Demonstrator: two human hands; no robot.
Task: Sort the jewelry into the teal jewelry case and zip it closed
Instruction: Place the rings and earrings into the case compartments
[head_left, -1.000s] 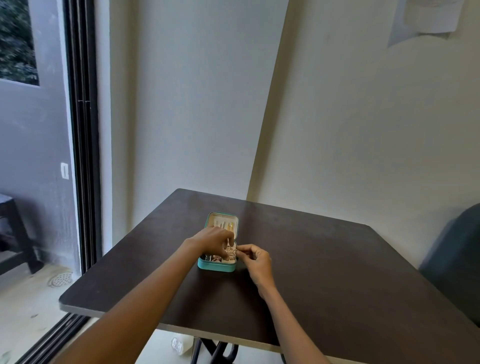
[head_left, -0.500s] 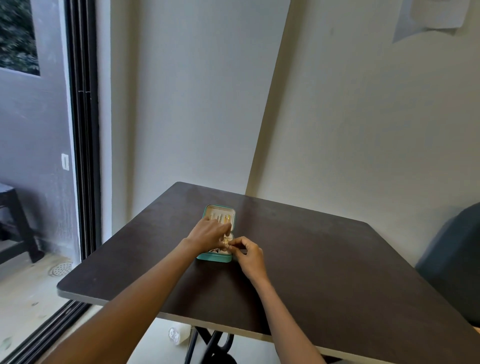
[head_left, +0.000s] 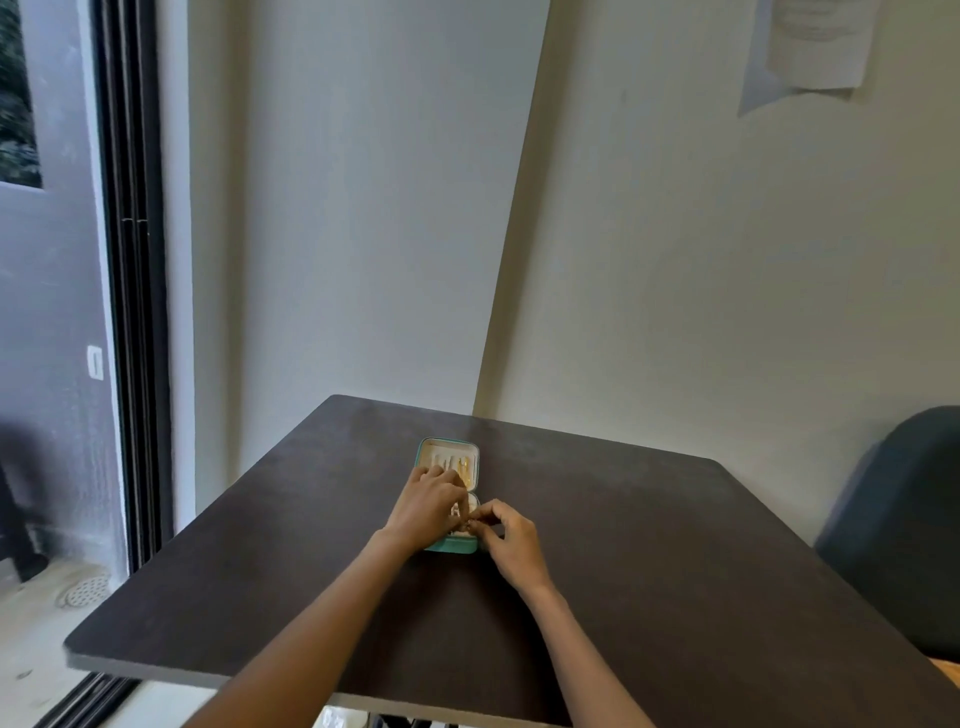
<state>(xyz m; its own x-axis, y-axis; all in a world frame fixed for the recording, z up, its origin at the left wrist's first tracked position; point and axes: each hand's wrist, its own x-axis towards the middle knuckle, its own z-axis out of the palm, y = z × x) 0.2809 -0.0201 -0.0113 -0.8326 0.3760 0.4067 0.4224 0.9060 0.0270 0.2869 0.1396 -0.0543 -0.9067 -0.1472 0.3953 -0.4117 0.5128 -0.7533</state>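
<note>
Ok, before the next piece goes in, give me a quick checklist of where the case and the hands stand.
1. Teal jewelry case open, lid laid flat: ok.
2. Case resting flat on the table: ok.
3. Left hand over the case's near half: ok.
4. Right hand pinching a small piece at the case's right edge: ok; which piece, cannot tell.
5. Gold pieces seated in the lid: ok.
6. Zip free to run: cannot tell.

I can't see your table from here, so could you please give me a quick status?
Left hand over open teal jewelry case, fingers curled. Right hand pinching small jewelry piece at case edge. Nothing blocking.
</note>
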